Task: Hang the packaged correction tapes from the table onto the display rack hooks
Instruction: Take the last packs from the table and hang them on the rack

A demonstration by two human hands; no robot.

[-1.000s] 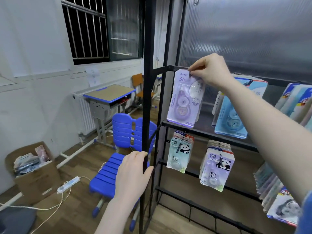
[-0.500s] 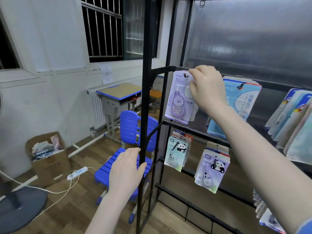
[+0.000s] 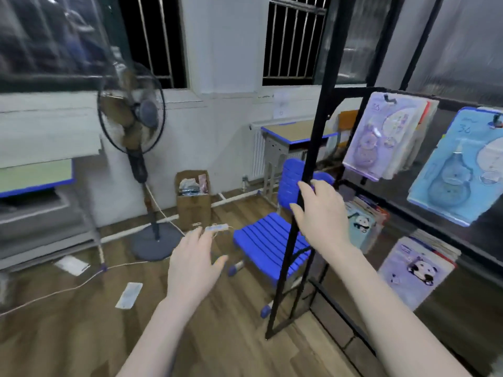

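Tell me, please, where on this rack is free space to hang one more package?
The display rack looks bare above the purple packages and blue package, and along the dark gap between them. The panda packages below crowd their rail.

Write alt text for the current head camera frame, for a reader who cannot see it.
Both hands are empty: the right hand touches the black upright post of the display rack, and the left hand hangs open over the wooden floor. A purple correction tape pack hangs on a top hook. A blue chair and standing fan lie beyond.
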